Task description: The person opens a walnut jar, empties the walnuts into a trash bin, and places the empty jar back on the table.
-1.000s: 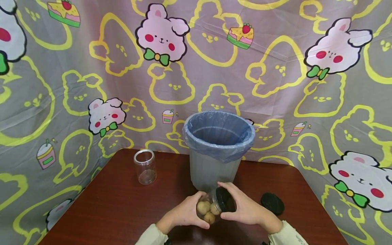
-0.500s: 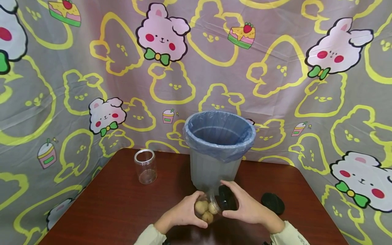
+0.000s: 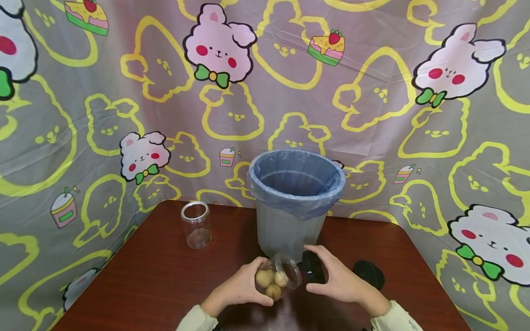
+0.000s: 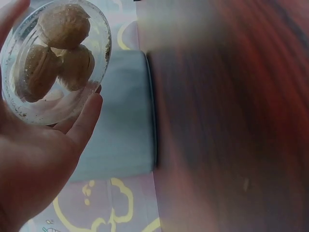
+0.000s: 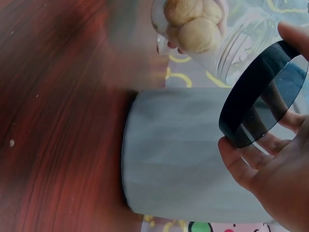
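Observation:
My left hand [image 3: 244, 286] grips a see-through plastic jar [image 3: 290, 272] tilted on its side, mouth toward the right. Several walnuts [image 4: 64, 26] lie inside, seen through the jar's bottom in the left wrist view. In my right hand [image 3: 337, 280] is a black screw lid [image 3: 313, 267] with a see-through middle, pinched by the rim between thumb and fingertips. A small gap parts this lid from the jar's threaded mouth [image 5: 244, 46]. Both hands are above the table, in front of the grey bin.
The grey bin [image 3: 285, 230], lined with a blue bag [image 3: 308, 207], stands just beyond my hands. A second see-through jar [image 3: 197, 230] is upright and lidless at the left back. Another black lid [image 3: 368, 275] lies right of my right hand on the dark red table [image 3: 149, 276].
The lid has come off the jar's mouth. My left hand has shifted left with the jar, and my right hand slightly right with the lid. The second jar and the bin stayed put.

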`<state>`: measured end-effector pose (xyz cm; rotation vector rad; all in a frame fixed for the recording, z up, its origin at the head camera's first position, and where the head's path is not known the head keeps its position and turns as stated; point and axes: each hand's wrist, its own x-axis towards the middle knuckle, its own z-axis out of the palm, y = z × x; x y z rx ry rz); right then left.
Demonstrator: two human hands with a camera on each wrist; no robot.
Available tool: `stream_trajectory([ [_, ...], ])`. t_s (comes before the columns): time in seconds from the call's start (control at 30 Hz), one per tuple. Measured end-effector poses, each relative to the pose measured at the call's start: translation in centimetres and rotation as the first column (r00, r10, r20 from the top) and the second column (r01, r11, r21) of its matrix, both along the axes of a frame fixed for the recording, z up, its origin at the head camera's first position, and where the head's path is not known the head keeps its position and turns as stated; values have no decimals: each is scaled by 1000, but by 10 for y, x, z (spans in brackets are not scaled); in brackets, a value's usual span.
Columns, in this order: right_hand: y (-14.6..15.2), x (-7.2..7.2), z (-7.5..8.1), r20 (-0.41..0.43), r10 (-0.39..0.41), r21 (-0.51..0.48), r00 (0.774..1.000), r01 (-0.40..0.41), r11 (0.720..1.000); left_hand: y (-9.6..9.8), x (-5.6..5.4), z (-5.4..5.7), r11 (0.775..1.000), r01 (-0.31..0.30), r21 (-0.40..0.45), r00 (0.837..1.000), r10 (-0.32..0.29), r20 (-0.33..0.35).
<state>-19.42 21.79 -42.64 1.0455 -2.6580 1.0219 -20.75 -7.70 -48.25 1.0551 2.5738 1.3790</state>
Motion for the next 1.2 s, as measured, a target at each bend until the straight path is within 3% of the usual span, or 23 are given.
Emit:
stream_trajectory([
  [0.17,4,0,-1,59,-35,-12,998,35,999,-7,1,-1,1000,-26,5,1000,26,0],
  [0.5,11,-1,-5,94,-100,-7,991,101,995,-16,0,-1,998,-63,27,998,63,16],
  [0.8,19,-3,-11,137,-213,43,967,209,977,-20,0,-2,996,-82,39,997,81,3],
  [1.2,33,-8,-23,111,-213,43,971,209,977,-26,1,-3,993,-107,49,994,105,26],
])
